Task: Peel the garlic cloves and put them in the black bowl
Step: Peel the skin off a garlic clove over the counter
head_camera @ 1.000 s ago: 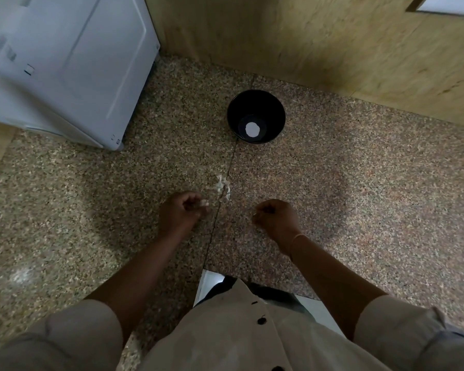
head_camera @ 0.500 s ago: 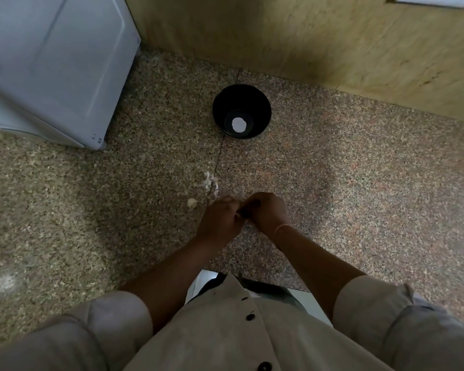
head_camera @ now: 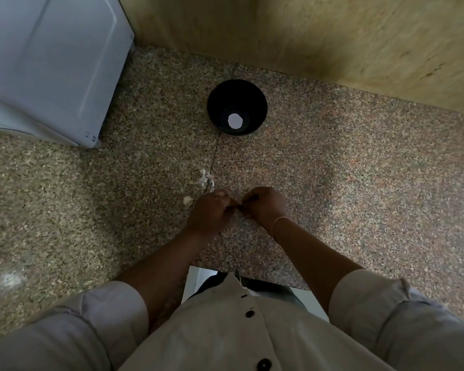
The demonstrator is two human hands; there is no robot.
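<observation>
The black bowl [head_camera: 214,108] stands on the speckled stone counter near the back wall, with a round white spot at its bottom. My left hand [head_camera: 210,214] and my right hand [head_camera: 267,206] meet in front of it, fingers curled, fingertips pinching a small garlic clove between them. The fingers hide most of the clove. Another pale garlic clove [head_camera: 187,200] lies on the counter just left of my left hand. A small heap of white garlic skins [head_camera: 206,179] sits right behind my hands.
A white appliance [head_camera: 51,65] fills the back left corner. A yellowish wall [head_camera: 332,36] runs along the back. A dark seam [head_camera: 214,156] crosses the counter from the bowl toward my hands. The counter's front edge is at my body.
My hands were apart a second ago and have come together with fingertips touching. A clove now lies on the counter left of my left hand. The view has shifted a little.
</observation>
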